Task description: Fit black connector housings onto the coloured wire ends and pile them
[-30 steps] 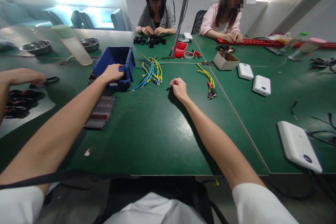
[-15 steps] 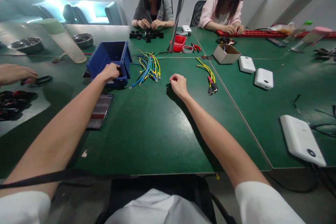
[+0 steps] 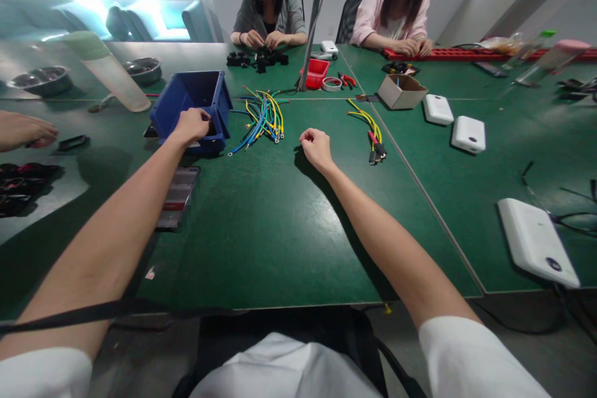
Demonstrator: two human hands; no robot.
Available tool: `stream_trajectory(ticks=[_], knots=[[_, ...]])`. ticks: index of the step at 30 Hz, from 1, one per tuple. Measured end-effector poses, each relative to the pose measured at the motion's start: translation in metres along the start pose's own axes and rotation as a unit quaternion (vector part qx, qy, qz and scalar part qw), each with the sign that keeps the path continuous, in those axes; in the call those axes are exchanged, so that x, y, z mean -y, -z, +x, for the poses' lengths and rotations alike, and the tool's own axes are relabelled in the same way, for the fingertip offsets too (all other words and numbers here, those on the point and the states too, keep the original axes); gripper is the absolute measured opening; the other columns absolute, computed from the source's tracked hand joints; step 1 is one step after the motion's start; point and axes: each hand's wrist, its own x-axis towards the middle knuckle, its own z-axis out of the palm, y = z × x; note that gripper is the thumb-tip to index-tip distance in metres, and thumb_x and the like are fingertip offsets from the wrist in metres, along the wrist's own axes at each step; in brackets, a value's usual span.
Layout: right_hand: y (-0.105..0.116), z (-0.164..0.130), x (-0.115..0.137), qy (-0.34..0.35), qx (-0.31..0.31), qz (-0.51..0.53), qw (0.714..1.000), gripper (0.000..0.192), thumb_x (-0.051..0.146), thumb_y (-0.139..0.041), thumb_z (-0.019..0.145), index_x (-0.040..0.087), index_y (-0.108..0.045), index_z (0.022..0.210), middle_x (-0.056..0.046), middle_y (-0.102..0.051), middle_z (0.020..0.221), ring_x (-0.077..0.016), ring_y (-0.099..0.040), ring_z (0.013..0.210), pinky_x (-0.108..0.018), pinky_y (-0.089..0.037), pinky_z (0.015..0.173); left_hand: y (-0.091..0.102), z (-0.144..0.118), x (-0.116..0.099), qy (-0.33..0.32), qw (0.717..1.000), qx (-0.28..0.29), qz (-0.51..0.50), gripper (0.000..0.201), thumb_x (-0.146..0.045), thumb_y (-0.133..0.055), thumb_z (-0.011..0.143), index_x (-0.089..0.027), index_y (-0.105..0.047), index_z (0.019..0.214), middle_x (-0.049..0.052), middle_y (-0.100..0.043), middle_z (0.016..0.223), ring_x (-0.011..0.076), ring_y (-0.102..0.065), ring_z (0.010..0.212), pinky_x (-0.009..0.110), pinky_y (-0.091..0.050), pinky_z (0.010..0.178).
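Left hand [image 3: 192, 125] at one blue bin [image 3: 211, 88]

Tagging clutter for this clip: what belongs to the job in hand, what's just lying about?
Likely part of the job:
blue bin, with the left hand at its opening
multicoloured wires, between the blue bin and the right hand
yellow wires, to the right hand's right

Apparently just lying about:
phone-like slab
large white box
green-capped bottle
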Motion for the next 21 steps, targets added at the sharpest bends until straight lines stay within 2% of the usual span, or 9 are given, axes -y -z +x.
stream_trajectory(ticks=[6,10,17,21], knots=[[-0.0005,-0.0002,-0.0003,0.007,-0.003,0.005,1.000,0.016,0.012,-0.043,0.064,0.020,-0.057,0.064,-0.002,-0.058,0.066,-0.0164,-0.051,0.065,-0.030,-0.039,0.068,-0.0024,0.0014,0.0023,0.005,0.999,-0.046,0.002,0.014,-0.014,-0.067,0.072,-0.010,-0.065,0.086,0.000,-0.062,0.075,0.0134,-0.044,0.072,0.026,-0.036,0.077],[-0.0006,-0.0004,0.0003,0.007,0.002,0.002,1.000,0.015,0.013,-0.043,0.065,0.020,-0.057,0.064,-0.002,-0.059,0.066,-0.0165,-0.051,0.065,-0.030,-0.039,0.069,-0.0043,0.0027,0.0052,0.007,0.997,-0.071,-0.005,0.012,-0.019,-0.067,0.073,-0.014,-0.063,0.084,0.004,-0.065,0.085,0.0177,-0.051,0.079,0.030,-0.037,0.079],[-0.0014,-0.0014,0.0003,0.019,-0.008,0.006,1.000,0.016,0.012,-0.043,0.064,0.019,-0.058,0.065,-0.002,-0.058,0.065,-0.0157,-0.050,0.063,-0.030,-0.038,0.067,-0.0019,0.0025,0.0099,0.009,0.994,-0.105,-0.028,0.027,-0.028,-0.064,0.082,-0.006,-0.059,0.097,0.004,-0.063,0.095,0.0119,-0.039,0.077,0.028,-0.035,0.081],[-0.0018,-0.0014,-0.0001,0.025,-0.011,0.008,1.000,0.017,0.012,-0.043,0.064,0.018,-0.059,0.065,-0.002,-0.058,0.064,-0.0152,-0.050,0.063,-0.029,-0.038,0.066,-0.0025,0.0021,0.0088,0.010,0.993,-0.115,-0.012,0.029,-0.030,-0.062,0.085,-0.005,-0.058,0.100,0.006,-0.064,0.096,0.0121,-0.040,0.078,0.028,-0.035,0.083]])
